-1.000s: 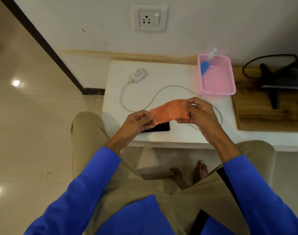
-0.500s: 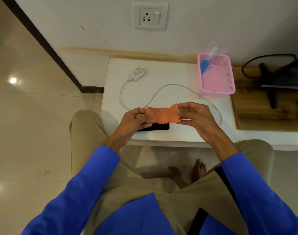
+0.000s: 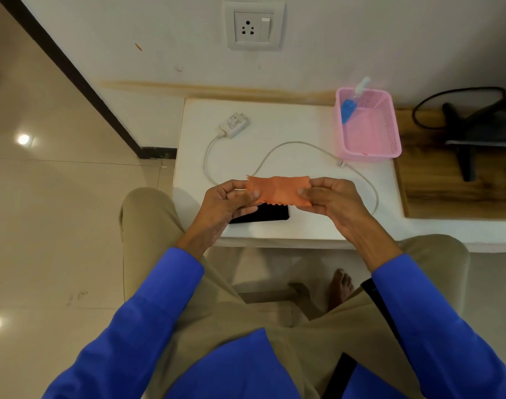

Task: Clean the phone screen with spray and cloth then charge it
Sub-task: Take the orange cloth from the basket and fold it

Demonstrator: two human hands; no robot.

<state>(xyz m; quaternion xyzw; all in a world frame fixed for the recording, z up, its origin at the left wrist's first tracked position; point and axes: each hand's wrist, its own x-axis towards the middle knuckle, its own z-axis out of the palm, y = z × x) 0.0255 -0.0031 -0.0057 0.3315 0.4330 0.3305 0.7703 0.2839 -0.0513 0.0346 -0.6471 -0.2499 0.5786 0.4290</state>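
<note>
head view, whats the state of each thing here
cloth: stretched between both hands, above the phone
left hand: pinches the cloth's left end
right hand: pinches its right end
phone: flat on the table, screen dark, no cable in it
charger: unplugged, lying on the table
cable: loose, free end by the basket
spray bottle: leaning in the basket
socket: empty
</note>
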